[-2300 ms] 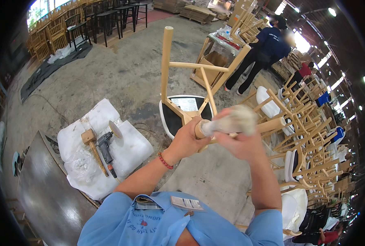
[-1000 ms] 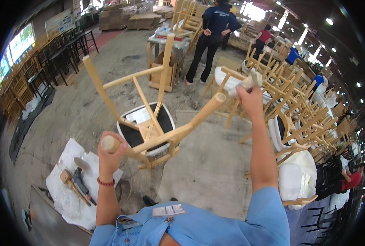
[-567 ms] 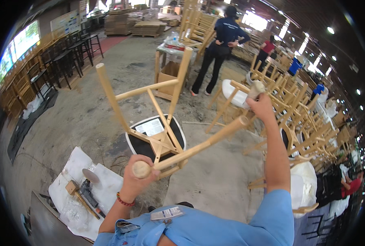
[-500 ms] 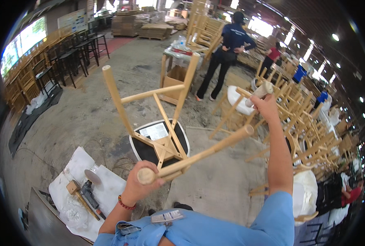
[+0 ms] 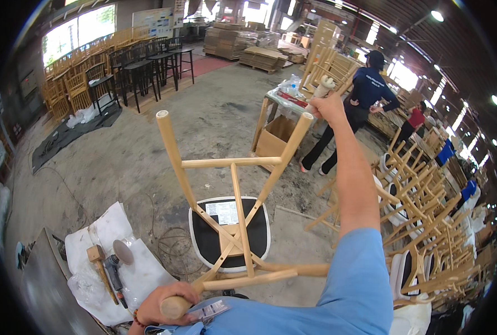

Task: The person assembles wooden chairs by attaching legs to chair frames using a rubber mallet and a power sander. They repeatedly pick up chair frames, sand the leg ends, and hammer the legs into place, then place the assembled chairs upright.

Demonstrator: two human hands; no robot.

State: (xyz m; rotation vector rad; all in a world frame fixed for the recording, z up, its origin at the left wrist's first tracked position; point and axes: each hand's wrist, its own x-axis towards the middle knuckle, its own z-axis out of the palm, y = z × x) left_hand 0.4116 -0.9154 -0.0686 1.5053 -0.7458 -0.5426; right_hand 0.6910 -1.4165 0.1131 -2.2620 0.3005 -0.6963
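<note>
In front of me is a wooden chair (image 5: pixel 234 162) turned upside down, its legs pointing up. Its seat (image 5: pixel 204 243) has a black underside with a paper label and a white rim. My left hand (image 5: pixel 165 301) is wrapped round the end of the near left leg, close to my body. My right hand (image 5: pixel 328 109) is raised past the far right leg's tip, gripping a pale rolled piece (image 5: pixel 320 92) with a ragged end, whose material I cannot make out. My right arm and sleeve partly hide the near right leg.
At lower left, a wooden mallet (image 5: pixel 96 254) and a power tool with a round disc (image 5: pixel 114 271) lie on white sheeting (image 5: pixel 142 262). Many wooden chairs (image 5: pixel 427 218) crowd the right. A person in dark clothes (image 5: pixel 366 95) stands ahead beside a small table (image 5: pixel 287 99).
My right hand has moved farther out with the pale roll. My left hand and the leg it holds are lower and nearer to me. The chair sits straighter in view, and my view has swung.
</note>
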